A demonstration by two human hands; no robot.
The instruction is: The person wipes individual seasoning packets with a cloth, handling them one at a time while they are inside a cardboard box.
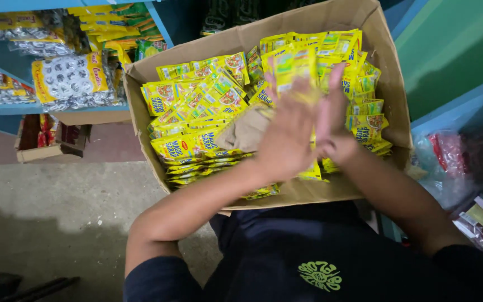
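Observation:
An open cardboard box (389,72) rests in front of me, filled with several small yellow sachets (197,106) in loose stacks. Both my hands are over the box's middle. My left hand (286,134) is blurred, fingers spread, pressing a stack of yellow sachets (292,64) against my right hand (331,120), which stands edge-up with flat fingers. The stack sits upright between the two palms. A patch of bare brown cardboard (244,131) shows just left of my left hand.
Blue shelves at the left hold yellow and silver packets (71,78). A small cardboard box (51,140) sits under the shelf. Grey concrete floor (57,212) lies at lower left. Bagged goods (459,168) crowd the right side beside a green wall.

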